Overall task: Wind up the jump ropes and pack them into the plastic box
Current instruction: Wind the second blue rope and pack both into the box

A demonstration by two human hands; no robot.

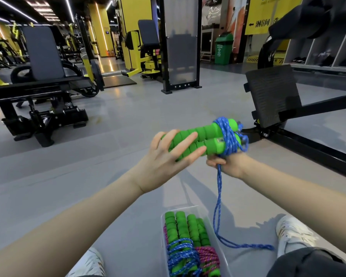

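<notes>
The clear plastic box (pixel 190 207) stands open-topped on the grey floor (pixel 128 116), a white shoe (pixel 294 232) on either side, its width filled by green-handled wound ropes (pixel 186 230). The way down to it runs between the two forearms. A loose blue cord (pixel 219 186) hangs just beside its right wall. A black machine footplate (pixel 272 94) and its floor beam bar the far right

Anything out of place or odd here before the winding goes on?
Only one thing: the blue rope is only partly wound on the green handles; a long loop hangs from the right hand and trails on the floor beside the plastic box. Nothing looks damaged.
</notes>
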